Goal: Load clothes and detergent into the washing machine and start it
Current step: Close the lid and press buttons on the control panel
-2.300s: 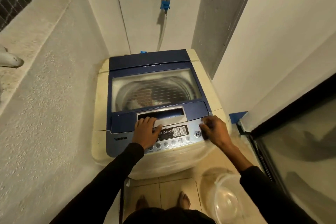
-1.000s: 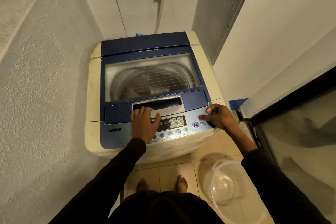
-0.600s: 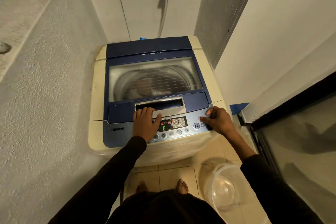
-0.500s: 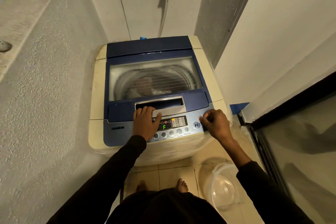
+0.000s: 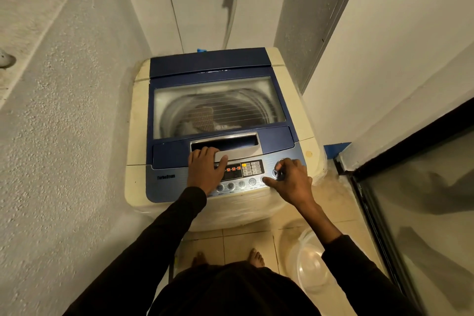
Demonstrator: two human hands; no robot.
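Head view: two hands, left hand (image 5: 205, 172) and right hand (image 5: 291, 181), on one washing machine (image 5: 138, 120).

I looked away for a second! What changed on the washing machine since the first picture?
The display lit up; it was dark at first. The right hand slid from the panel's right edge in toward the start button, its fingertips now at the buttons. It took hold of nothing. The left hand stayed flat on the panel, the lid stayed shut with clothes inside, and the tub stayed on the floor.
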